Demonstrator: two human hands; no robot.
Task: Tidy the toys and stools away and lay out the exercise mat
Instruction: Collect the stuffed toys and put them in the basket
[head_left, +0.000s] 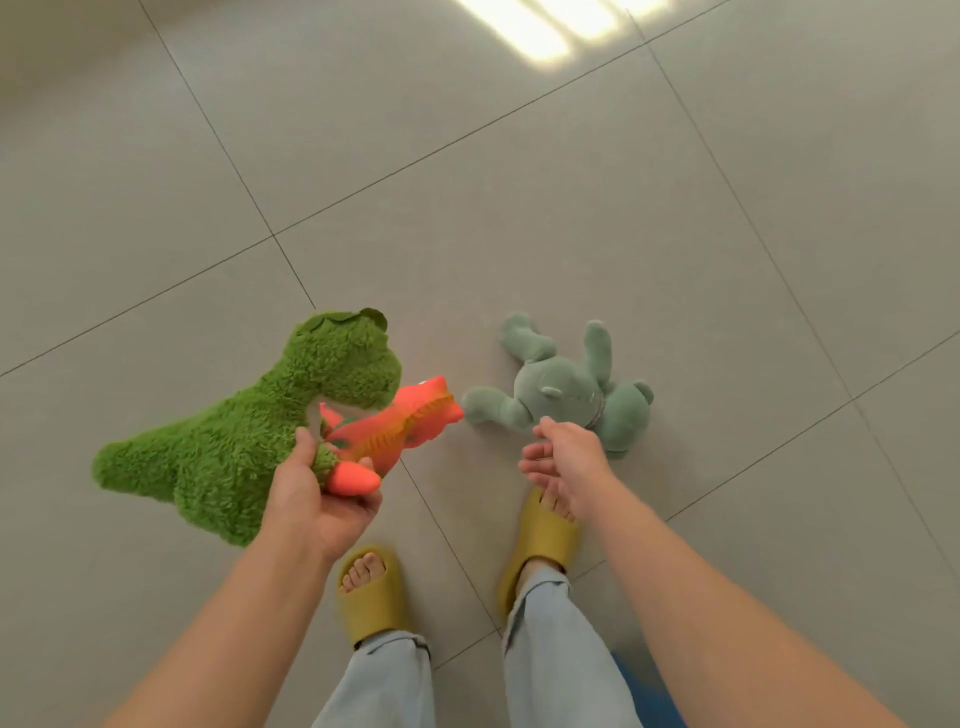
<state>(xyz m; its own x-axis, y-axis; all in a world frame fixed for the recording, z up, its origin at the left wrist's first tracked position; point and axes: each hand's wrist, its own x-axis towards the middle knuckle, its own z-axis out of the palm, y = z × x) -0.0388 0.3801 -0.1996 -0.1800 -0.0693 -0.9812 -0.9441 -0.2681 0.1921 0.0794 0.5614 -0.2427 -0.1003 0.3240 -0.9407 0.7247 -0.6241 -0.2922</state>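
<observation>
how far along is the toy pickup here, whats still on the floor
Done: the fuzzy green dinosaur and the orange dinosaur are gathered in the left hand. In hand: the open right hand reaches toward the pale green plush lying on the tiled floor. Left: that pickup; no stools or mat show.

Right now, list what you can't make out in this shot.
- Head view: the pale green plush lies face down on the floor; its face is hidden, and the open right hand covers part of it.
- The orange toy is partly hidden by the left hand and the fuzzy green dinosaur.
- A blue thing is cut off at the bottom edge, behind the trouser leg.
- No stools or mat identifiable.
</observation>
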